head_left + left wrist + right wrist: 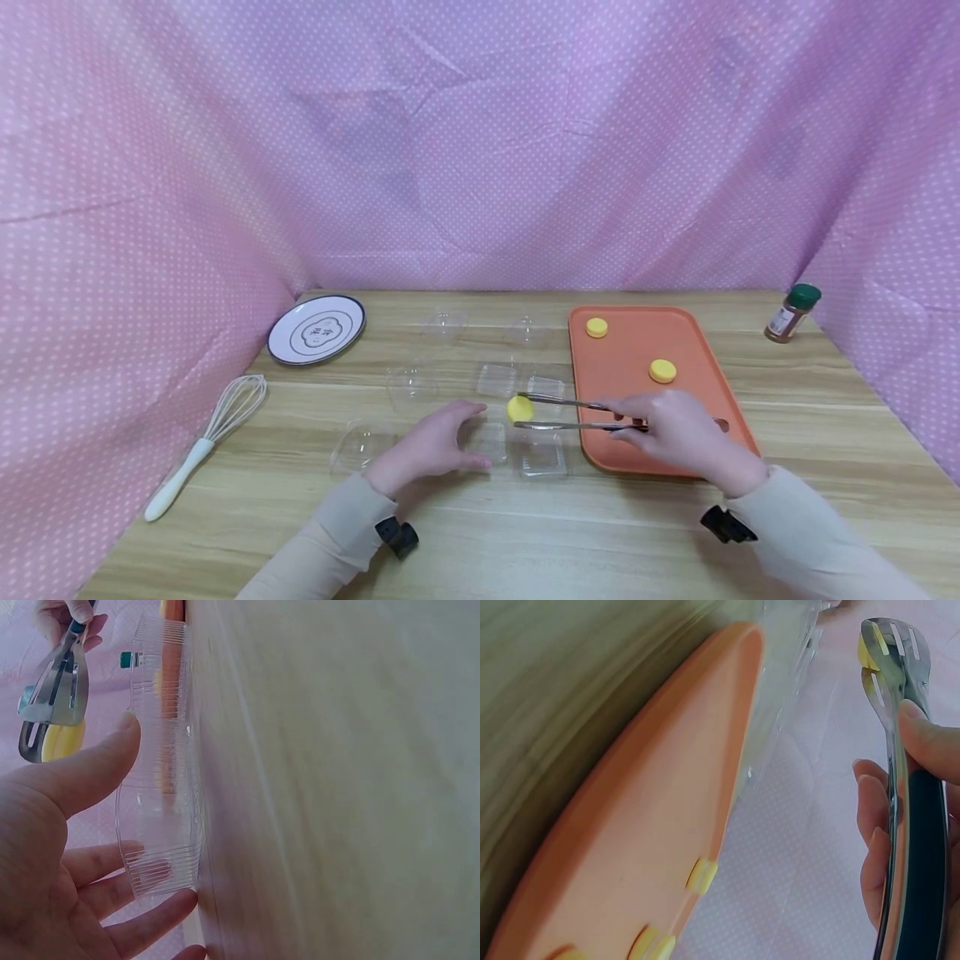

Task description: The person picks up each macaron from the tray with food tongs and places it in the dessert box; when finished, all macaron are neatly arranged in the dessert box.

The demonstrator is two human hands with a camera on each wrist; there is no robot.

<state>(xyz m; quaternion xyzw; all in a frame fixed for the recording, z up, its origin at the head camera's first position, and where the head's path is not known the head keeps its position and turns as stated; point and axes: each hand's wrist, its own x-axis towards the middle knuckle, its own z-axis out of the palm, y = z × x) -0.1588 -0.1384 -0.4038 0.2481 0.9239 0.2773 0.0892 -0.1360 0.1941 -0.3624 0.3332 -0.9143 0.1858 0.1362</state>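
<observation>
My right hand (678, 429) grips metal serving tongs (916, 847) with dark handles, reaching left from over the orange tray (622, 350). Between the slotted tips is a yellow macaron (520, 408), above the small clear plastic boxes. In the left wrist view the macaron (64, 741) is partly covered by the tongs. My left hand (438, 446) is spread, thumb and fingers apart, beside a near clear box (491, 442); in the left wrist view its fingertips are right at the box (161, 847). More macarons (662, 371) lie on the tray.
Other clear boxes (543, 457) stand close together left of the tray. Several clear domed lids (411, 382) lie farther left and behind. A plate (317, 329) and whisk (210, 442) are at the left; a green-capped spice jar (792, 314) stands back right. A pink curtain surrounds the table.
</observation>
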